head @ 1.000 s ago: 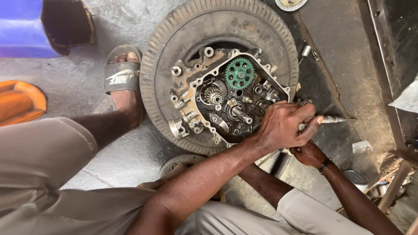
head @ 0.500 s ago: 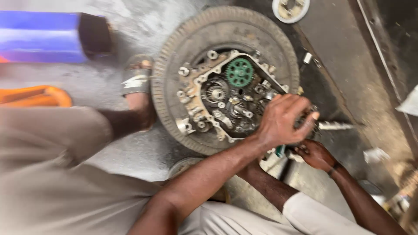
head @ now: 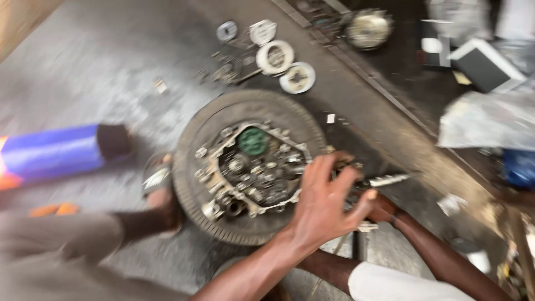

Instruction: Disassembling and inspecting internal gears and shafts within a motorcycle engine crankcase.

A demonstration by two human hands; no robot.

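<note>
the frame is motion-blurred, so fine detail is soft. an opened engine casing (head: 253, 170) lies flat inside a worn tyre (head: 195, 184) on the concrete floor (head: 100, 83), its gears and shafts facing up, with a green gear (head: 252, 141) near its far edge. the left hand (head: 323, 203) rests over the near right rim of the casing, its fingers (head: 315, 170) spread and curled down onto the metal, not clearly pinching anything. the right hand (head: 382, 207) sits just behind and under it, mostly hidden; it seems closed around the handle end of a metal tool (head: 387, 180) whose bright shaft sticks out to the right, but i cannot tell how its fingers lie.

to do this step well, i judge the left hand should press the casing firmly down into the tyre so it cannot rock, while the tool stays square to whatever it bears on; a slip here could send it into the exposed gears. keeping the head steadier would also help.

as for containers, the tyre acts as a cradle and holds only the casing. the casing itself holds a crowd of small gears, shafts and bearings, apparently oily. beyond it, loose round parts (head: 276, 56) and small bits lie spread on the floor, in no tray. a foot in a sandal (head: 159, 181) touches the tyre's left side, and a blue cylinder (head: 56, 150) lies further left.
</note>
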